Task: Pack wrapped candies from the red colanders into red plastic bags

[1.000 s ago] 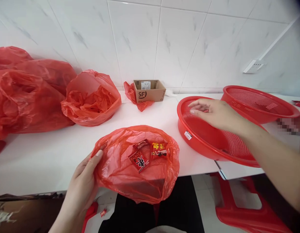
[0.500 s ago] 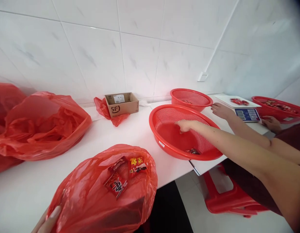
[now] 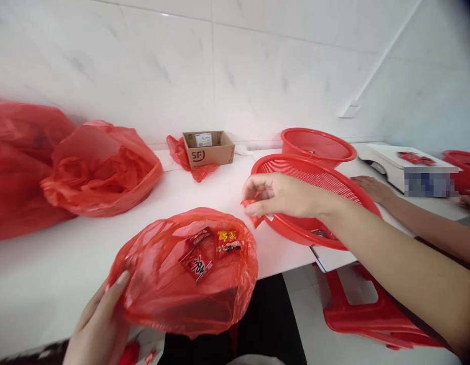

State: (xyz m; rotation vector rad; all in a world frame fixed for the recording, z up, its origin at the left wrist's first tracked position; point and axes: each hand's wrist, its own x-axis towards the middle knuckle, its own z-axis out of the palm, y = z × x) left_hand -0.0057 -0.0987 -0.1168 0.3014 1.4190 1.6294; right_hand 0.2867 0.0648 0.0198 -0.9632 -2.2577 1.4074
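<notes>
My left hand (image 3: 100,324) grips the near left edge of an open red plastic bag (image 3: 158,284) that hangs over the white counter's front edge. Inside the bag lie three small red candy packets (image 3: 210,251). My right hand (image 3: 280,195) hovers between the bag and a big red mesh basket (image 3: 326,177), fingers pinched on a small red candy packet (image 3: 250,203). One more packet (image 3: 318,233) lies in the basket's bottom.
Large stuffed red bags (image 3: 101,167) crowd the counter's left. A small cardboard box (image 3: 209,148) stands by the tiled wall. A second red basket (image 3: 318,144) sits behind the first. Another person's hand (image 3: 373,186) rests near a white scale (image 3: 394,159). Red stool (image 3: 367,317) below.
My right hand has come out of the big basket and moved left toward the bag, now pinching a candy packet. My left hand still holds the bag's edge.
</notes>
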